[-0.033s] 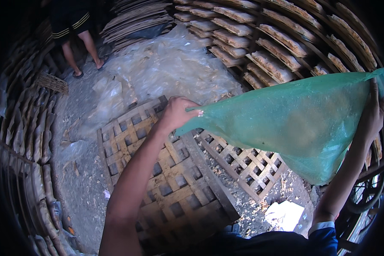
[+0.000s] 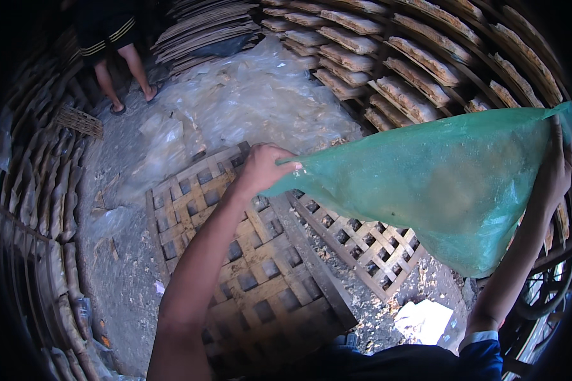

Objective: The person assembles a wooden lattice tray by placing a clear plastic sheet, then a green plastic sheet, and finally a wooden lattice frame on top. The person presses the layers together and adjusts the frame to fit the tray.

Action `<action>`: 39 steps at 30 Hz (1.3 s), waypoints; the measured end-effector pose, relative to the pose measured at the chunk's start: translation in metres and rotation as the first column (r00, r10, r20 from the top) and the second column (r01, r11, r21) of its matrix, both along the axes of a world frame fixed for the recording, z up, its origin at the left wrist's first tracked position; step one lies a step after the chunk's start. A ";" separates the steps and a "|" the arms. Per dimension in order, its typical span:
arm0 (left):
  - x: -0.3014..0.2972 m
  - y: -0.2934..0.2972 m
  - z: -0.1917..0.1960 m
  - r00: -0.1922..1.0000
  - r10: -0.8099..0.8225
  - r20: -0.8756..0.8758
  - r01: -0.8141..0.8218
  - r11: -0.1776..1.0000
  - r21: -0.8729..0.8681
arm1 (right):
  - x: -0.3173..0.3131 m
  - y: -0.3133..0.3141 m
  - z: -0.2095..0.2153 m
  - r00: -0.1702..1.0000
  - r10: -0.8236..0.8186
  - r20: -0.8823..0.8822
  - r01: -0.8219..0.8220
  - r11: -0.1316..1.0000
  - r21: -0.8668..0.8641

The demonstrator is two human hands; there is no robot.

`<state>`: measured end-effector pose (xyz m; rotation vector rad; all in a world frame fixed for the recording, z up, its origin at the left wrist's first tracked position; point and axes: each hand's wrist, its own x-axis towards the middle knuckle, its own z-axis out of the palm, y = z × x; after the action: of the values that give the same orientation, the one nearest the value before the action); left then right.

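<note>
Below, wooden lattice pallets point(image 2: 248, 267), partly behind the stretched green plastic sheet point(image 2: 438, 184).

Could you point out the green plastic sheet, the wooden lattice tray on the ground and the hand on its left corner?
green plastic sheet point(image 2: 445, 184), head view, middle of the stretched film.
wooden lattice tray point(image 2: 260, 279), head view, a central slat.
left hand point(image 2: 264, 168), head view, back of the hand.

Translucent green plastic sheet point(image 2: 445, 190) over brown lattice panels point(image 2: 248, 267).
</note>
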<state>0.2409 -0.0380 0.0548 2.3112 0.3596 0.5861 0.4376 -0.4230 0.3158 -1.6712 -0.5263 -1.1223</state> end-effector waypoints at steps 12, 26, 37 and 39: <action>-0.024 0.033 0.059 0.990 0.099 0.097 -0.094 0.994 -0.057 | 0.090 -0.009 -0.051 0.996 -0.085 -0.024 0.082 0.991 -0.105; -0.050 0.078 0.077 0.965 0.236 0.111 -0.216 0.962 -0.168 | 0.088 0.000 -0.068 0.993 0.072 0.093 -0.071 0.997 -0.015; -0.181 0.121 0.186 0.671 0.499 0.549 -0.356 0.865 -0.353 | 0.038 0.092 -0.052 0.838 0.545 -0.042 -0.539 0.836 0.104; -0.230 0.116 0.214 0.537 0.552 0.637 -0.427 0.830 -0.359 | 0.013 0.122 -0.046 0.808 0.586 -0.057 -0.577 0.807 0.122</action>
<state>0.0105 0.0778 0.2683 1.6009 0.6437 1.6309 0.4510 -0.3008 0.2695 -1.3252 -0.8416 -0.5997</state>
